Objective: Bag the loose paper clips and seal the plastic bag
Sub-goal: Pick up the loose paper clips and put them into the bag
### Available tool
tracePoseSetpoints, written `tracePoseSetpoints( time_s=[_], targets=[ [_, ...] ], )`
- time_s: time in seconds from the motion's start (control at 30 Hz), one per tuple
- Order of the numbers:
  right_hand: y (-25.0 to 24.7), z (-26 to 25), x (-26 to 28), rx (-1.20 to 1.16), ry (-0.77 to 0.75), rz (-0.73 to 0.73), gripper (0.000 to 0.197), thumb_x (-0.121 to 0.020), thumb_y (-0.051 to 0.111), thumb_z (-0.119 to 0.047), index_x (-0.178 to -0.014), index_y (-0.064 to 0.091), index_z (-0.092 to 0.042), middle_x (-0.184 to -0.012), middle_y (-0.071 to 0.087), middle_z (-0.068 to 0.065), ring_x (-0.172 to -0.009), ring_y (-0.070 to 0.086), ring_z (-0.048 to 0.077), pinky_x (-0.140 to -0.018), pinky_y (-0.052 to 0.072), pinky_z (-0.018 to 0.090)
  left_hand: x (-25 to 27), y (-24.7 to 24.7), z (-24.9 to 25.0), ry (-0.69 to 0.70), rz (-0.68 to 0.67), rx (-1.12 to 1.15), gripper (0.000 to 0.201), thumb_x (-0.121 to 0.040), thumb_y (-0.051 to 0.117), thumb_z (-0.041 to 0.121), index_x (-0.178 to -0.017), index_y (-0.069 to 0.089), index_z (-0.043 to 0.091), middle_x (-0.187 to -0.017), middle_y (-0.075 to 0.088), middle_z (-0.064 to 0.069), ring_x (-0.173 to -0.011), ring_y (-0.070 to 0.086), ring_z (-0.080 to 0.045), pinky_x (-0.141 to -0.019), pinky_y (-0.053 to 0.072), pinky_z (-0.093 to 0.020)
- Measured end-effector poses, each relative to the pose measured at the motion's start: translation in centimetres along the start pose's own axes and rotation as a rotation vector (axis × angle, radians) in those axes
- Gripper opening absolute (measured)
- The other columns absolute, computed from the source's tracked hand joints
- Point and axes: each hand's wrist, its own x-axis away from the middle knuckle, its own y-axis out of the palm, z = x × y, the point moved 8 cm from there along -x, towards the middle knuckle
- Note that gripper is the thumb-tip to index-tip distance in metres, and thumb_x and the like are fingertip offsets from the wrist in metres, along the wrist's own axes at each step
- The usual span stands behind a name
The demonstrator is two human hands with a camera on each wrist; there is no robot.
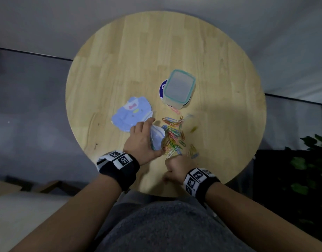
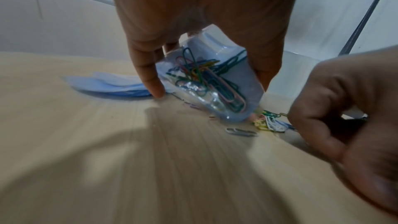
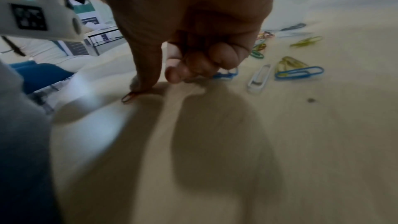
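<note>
Now, left hand (image 1: 141,140): grips plastic bag (image 2: 217,81), some clips inside.
Right hand (image 1: 176,169): fingers curled, thumb on 1 clip (image 3: 129,97).
Loose paper clips (image 1: 174,135): touching bag's right side.
Table (image 1: 220,88): round, wooden.

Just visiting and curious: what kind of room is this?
Probably an office or lounge corner: a round wooden table, a leafy plant beside it, and a blue chair nearby.
</note>
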Motion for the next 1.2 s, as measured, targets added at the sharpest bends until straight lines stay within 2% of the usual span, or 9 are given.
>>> tracePoseSetpoints(
  time_s=[0.23,0.3,0.4,0.47,0.57,0.63,0.7,0.87,1.2],
  targets=[
    [-4.4,3.8,-0.3,-0.145,0.150,0.294,0.031,-0.088,0.056,-0.035,-0.102,0.058,-0.007,-0.110,0.061,0.015,-0.102,0.057,0.034,-0.079,0.046,0.039,0.1,0.0,-0.8,-0.052,-0.004,-0.005,0.108,-0.053,0.077,0.058,-0.139,0.030,0.013,-0.122,0.047,-0.008,-0.108,0.045,-0.032,-0.090,0.037,-0.040],
    [-5.2,3.4,-0.3,-0.120,0.075,0.377,0.030,-0.085,0.059,-0.025,-0.111,0.058,-0.008,-0.116,0.056,0.015,-0.107,0.054,0.035,-0.083,0.047,0.040,0.0,0.0,-1.2,-0.071,-0.001,-0.007,0.109,-0.052,0.075,0.063,-0.140,0.029,0.015,-0.124,0.046,-0.006,-0.109,0.045,-0.031,-0.091,0.038,-0.039],
    [-4.4,2.0,0.0,-0.042,-0.160,0.369,0.045,-0.064,0.067,-0.007,-0.108,0.063,-0.016,-0.103,0.060,0.018,-0.092,0.059,0.039,-0.074,0.055,0.040,0.2,-0.2,-1.2,-0.089,0.013,0.023,0.110,-0.052,0.071,0.066,-0.140,0.029,0.015,-0.124,0.046,-0.007,-0.109,0.044,-0.031,-0.091,0.039,-0.040],
    [-3.4,1.7,0.0,0.028,-0.226,0.314,0.053,-0.055,0.074,-0.010,-0.106,0.064,-0.021,-0.100,0.063,0.015,-0.087,0.061,0.037,-0.068,0.056,0.041,0.5,-0.5,-1.0,-0.087,0.025,0.034,0.109,-0.052,0.067,0.068,-0.139,0.031,0.014,-0.123,0.046,-0.008,-0.107,0.044,-0.032,-0.089,0.040,-0.041],
    [-3.4,1.7,-0.2,0.042,-0.217,0.327,0.043,-0.054,0.080,-0.013,-0.096,0.068,-0.015,-0.092,0.065,0.013,-0.082,0.063,0.037,-0.064,0.058,0.042,0.9,-0.6,-0.8,-0.103,0.031,0.033,0.104,-0.054,0.072,0.060,-0.139,0.032,0.015,-0.120,0.046,-0.009,-0.103,0.045,-0.032,-0.086,0.043,-0.041],
    [-4.1,1.9,-0.3,-0.018,-0.174,0.366,0.035,-0.060,0.076,-0.008,-0.094,0.068,-0.010,-0.091,0.064,0.016,-0.084,0.063,0.038,-0.065,0.058,0.043,1.1,-0.5,-0.8,-0.115,0.025,0.036,0.103,-0.054,0.073,0.057,-0.139,0.032,0.016,-0.121,0.045,-0.009,-0.104,0.044,-0.032,-0.086,0.042,-0.040],
    [-4.8,3.0,-0.1,-0.137,-0.057,0.423,0.033,-0.073,0.066,-0.006,-0.106,0.064,-0.009,-0.107,0.060,0.016,-0.100,0.059,0.037,-0.077,0.054,0.043,1.0,-0.3,-0.7,-0.118,0.010,0.035,0.104,-0.054,0.074,0.058,-0.139,0.030,0.017,-0.123,0.044,-0.008,-0.106,0.043,-0.031,-0.088,0.042,-0.041],
    [-4.4,5.8,-0.1,-0.308,0.239,0.362,0.060,-0.078,0.070,-0.032,-0.130,0.045,-0.015,-0.129,0.045,0.008,-0.123,0.041,0.027,-0.097,0.044,0.040,0.8,-0.2,-0.3,-0.116,0.022,0.027,0.105,-0.053,0.077,0.054,-0.139,0.032,0.013,-0.120,0.046,-0.010,-0.104,0.045,-0.034,-0.086,0.040,-0.041],
    [-5.4,4.7,-1.8,-0.237,0.266,0.365,0.023,-0.086,0.055,-0.012,-0.107,0.060,-0.005,-0.113,0.059,0.015,-0.109,0.054,0.035,-0.089,0.048,0.042,0.3,0.7,-1.2,-0.125,-0.001,0.004,0.103,-0.055,0.063,0.060,-0.140,0.028,0.015,-0.125,0.046,-0.006,-0.109,0.043,-0.030,-0.089,0.035,-0.035]
  ],
)
